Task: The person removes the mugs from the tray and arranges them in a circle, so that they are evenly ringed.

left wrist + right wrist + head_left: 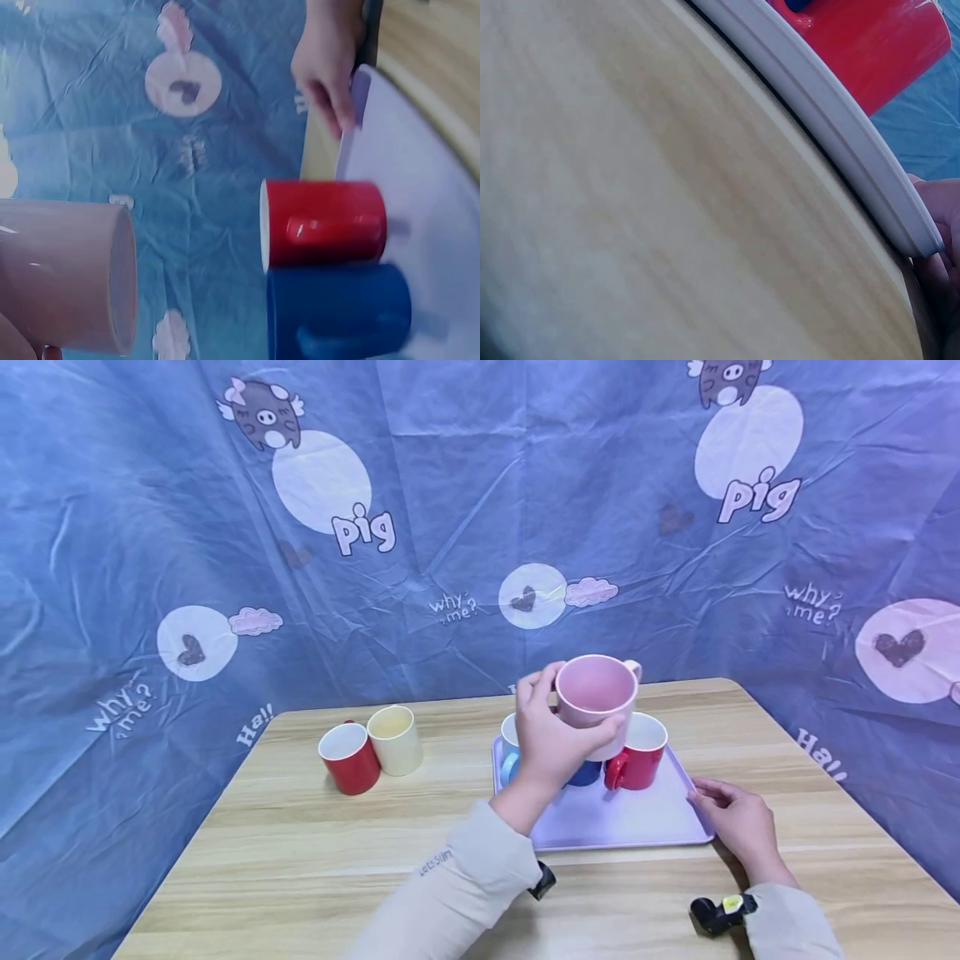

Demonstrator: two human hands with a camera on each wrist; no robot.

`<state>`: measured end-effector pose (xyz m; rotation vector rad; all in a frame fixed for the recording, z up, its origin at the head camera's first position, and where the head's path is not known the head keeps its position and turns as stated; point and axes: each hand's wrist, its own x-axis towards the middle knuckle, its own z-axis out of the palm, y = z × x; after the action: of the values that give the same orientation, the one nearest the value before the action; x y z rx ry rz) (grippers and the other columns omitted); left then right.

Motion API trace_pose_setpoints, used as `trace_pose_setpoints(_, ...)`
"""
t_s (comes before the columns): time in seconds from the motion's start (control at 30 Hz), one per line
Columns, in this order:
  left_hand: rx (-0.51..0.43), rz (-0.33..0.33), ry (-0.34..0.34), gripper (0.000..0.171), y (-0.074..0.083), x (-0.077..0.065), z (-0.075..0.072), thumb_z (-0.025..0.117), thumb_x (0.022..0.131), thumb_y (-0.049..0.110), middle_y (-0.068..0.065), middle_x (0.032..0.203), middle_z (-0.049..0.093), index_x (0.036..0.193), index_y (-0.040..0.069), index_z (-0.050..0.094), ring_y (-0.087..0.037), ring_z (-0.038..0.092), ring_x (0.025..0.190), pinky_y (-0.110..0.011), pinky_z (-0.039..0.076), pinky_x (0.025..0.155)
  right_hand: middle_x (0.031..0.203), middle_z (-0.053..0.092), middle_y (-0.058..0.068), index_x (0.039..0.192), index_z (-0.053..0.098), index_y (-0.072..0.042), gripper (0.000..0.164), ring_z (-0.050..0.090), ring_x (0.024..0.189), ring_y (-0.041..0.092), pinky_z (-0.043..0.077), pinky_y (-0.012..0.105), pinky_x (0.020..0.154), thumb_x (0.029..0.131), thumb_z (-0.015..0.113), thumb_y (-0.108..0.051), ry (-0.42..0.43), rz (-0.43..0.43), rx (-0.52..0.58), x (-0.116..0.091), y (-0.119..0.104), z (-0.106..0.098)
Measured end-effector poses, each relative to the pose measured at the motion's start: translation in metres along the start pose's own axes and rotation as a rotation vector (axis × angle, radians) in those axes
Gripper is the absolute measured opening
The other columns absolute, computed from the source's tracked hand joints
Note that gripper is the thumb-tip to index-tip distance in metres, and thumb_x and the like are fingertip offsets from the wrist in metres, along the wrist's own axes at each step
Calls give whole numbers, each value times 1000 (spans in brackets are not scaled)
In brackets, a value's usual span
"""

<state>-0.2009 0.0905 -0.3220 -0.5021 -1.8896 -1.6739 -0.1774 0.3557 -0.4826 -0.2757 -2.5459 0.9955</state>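
My left hand (551, 737) grips a pink mug (596, 687) round its side, holding it upright above the tray's back part, its handle pointing away to the right. Below it on the lilac tray (615, 823) stand a red mug (642, 766), a dark blue mug (585, 774) and a light blue mug (510, 739), the last two partly hidden by my left hand and the pink mug. In the left wrist view the red and dark blue mugs sit side by side. My right hand (741, 823) pinches the tray's right rim, thumb and fingers on either side of it.
To the left on the wooden table (300, 868), another red mug (354, 770) and a cream mug (397, 745) stand close together. Behind the table hangs a blue patterned cloth (450, 510). Bare tabletop lies between those mugs and the tray.
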Motion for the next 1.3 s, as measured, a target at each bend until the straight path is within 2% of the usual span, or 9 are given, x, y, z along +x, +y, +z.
trace_pose_setpoints(0.23, 26, -37, 58, 76, -10, 18, -27, 90, 57, 22, -6, 115, 46, 125, 8, 59, -20, 51, 105, -26, 52, 79, 90, 71, 15, 110, 68, 3, 36, 62, 77, 15, 41, 22, 63, 88, 69, -26, 7, -6, -6, 0, 1, 1)
trace_pose_setpoints(0.5, 86, -31, 138, 76, -29, 32, -59, 90, 56, 20, -11, 115, 48, 124, 7, 60, -23, 53, 103, -30, 53, 78, 90, 71, 14, 109, 69, 3, 35, 56, 71, -2, 41, 19, 62, 87, 70, -25, 13, -11, 5, 0, 2, 1)
trace_pose_setpoints(0.63, 112, -26, 177, 75, -41, 35, -73, 90, 57, 20, -14, 115, 48, 123, 4, 60, -25, 53, 103, -33, 54, 79, 89, 71, 14, 109, 69, 3, 34, 54, 69, -5, 41, 18, 61, 87, 70, -24, 17, -14, 6, 0, 1, 1)
trace_pose_setpoints(0.83, 170, -50, 218, 72, -59, 36, -92, 89, 57, 18, -16, 114, 49, 122, 4, 61, -27, 53, 103, -34, 54, 78, 89, 71, 14, 109, 69, 3, 33, 55, 69, -4, 41, 18, 60, 87, 69, -22, 16, -14, 4, 0, -1, 0)
trace_pose_setpoints(0.97, 169, -88, 226, 73, -72, 33, -102, 89, 58, 15, -17, 114, 48, 123, 2, 59, -28, 55, 101, -34, 54, 80, 90, 71, 15, 110, 69, 3, 34, 55, 69, -4, 41, 19, 61, 87, 69, -23, 12, -7, 4, 0, -1, 0)
trace_pose_setpoints(1.13, 170, -121, 240, 73, -89, 28, -112, 89, 58, 13, -17, 114, 48, 123, 0, 59, -27, 55, 105, -36, 54, 81, 92, 71, 15, 111, 68, 2, 36, 56, 72, -3, 41, 20, 63, 88, 69, -25, 0, 4, 7, -1, -2, 0)
trace_pose_setpoints(1.3, 215, -155, 242, 73, -103, 20, -122, 90, 58, 15, -19, 116, 49, 122, -1, 60, -28, 53, 106, -38, 53, 82, 93, 71, 15, 111, 68, 3, 37, 57, 75, 1, 41, 20, 64, 88, 68, -26, -5, 11, 6, -1, -3, 0)
